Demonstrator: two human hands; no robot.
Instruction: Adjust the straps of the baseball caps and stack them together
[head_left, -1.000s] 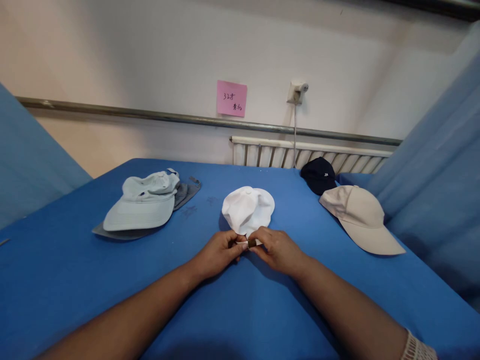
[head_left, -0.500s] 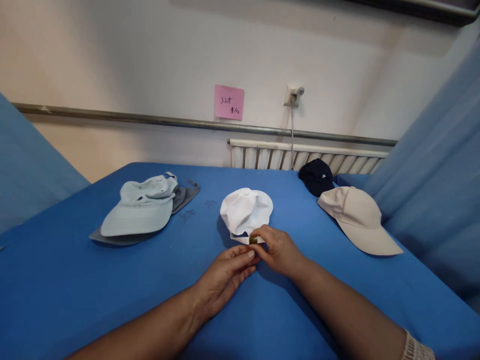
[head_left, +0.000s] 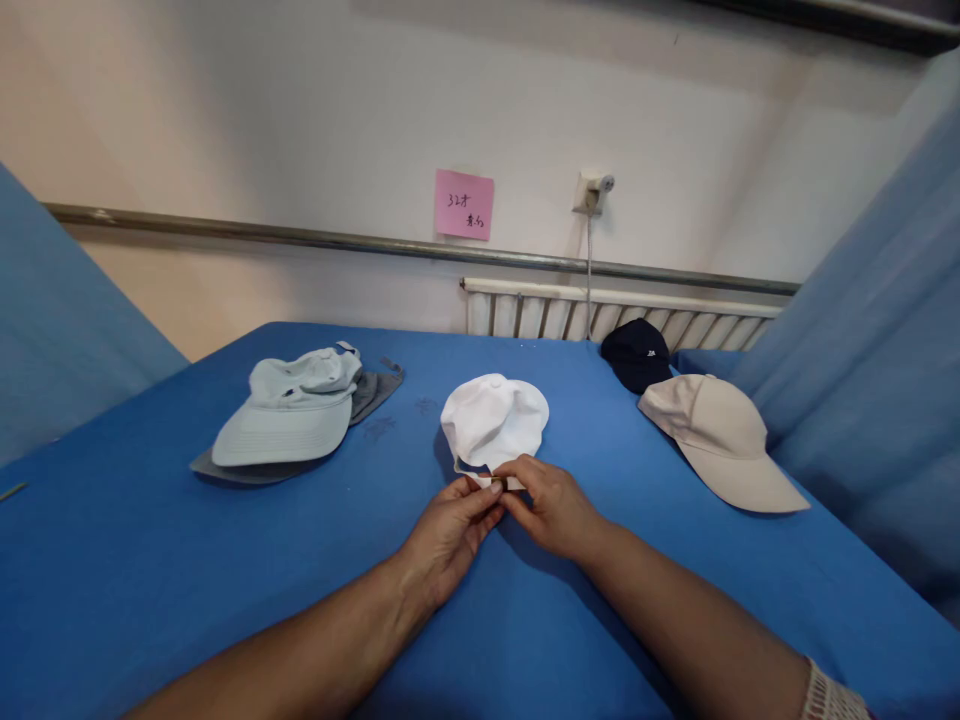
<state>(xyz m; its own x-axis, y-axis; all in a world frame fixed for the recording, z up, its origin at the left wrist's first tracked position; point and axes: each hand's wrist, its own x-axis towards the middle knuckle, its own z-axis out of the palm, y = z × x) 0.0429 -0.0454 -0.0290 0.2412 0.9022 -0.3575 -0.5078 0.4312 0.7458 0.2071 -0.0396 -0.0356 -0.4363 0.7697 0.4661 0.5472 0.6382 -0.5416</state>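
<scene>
Blue-covered table (head_left: 480, 625), extending beneath the left hand (head_left: 452, 535) and right hand (head_left: 553, 508). A beige baseball cap (head_left: 721, 432) lies to the right hand's right; a pale-blue baseball cap (head_left: 289, 425) rests on a grey cap (head_left: 371, 395), leftward of and beyond the left hand. A white baseball cap (head_left: 487, 420) sits just beyond both hands—rear opening facing them. Each hand pinches its rear strap (head_left: 478, 479) between thumb and fingers—the metal buckle (head_left: 500, 482) at their fingertips.

Pink note (head_left: 464, 205) reads "32", its other handwritten characters unclear
</scene>
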